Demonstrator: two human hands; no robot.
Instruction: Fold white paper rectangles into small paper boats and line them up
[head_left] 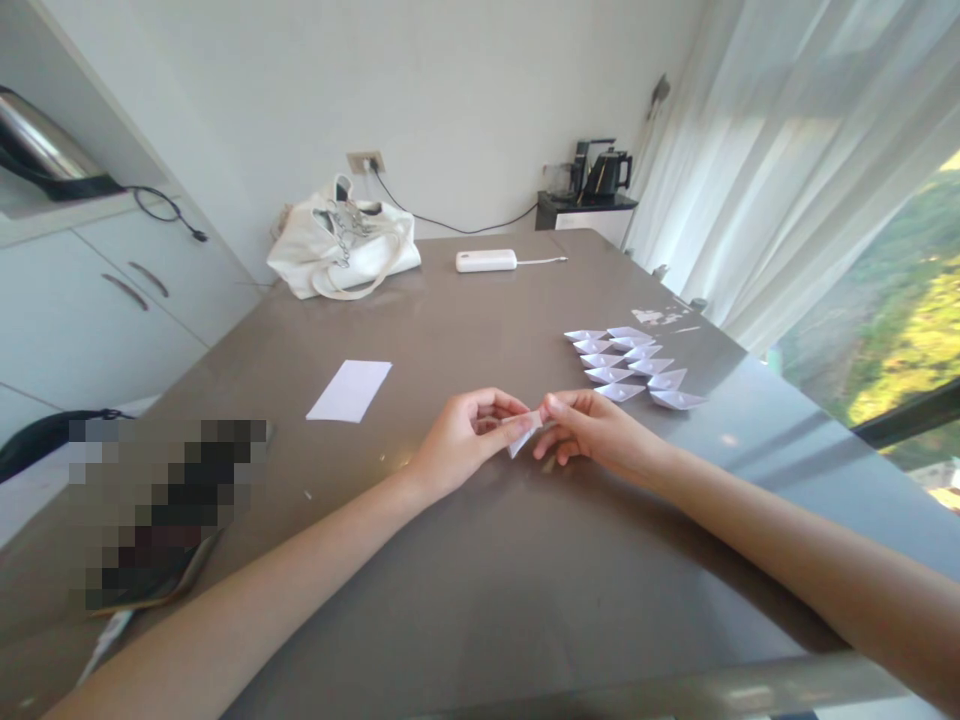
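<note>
Between my two hands is a small folded white paper (523, 442), raised a little above the brown table (480, 560). My left hand (480, 430) pinches it between thumb and fingers from the left. My right hand (589, 425) grips its upper right corner with thumb and index finger, while the other fingers curl loosely below. Beyond my right hand, several folded paper boats (611, 375) stand in two rows. A flat stack of white paper (350, 390) lies to the left, apart from my left hand.
A white bag (345, 245) sits at the table's far left corner. Near the far edge lies a white power strip (486, 261) with a short cable. A pixelated dark device (180, 500) is beside my left forearm. White paper scraps (652, 316) lie near the right edge.
</note>
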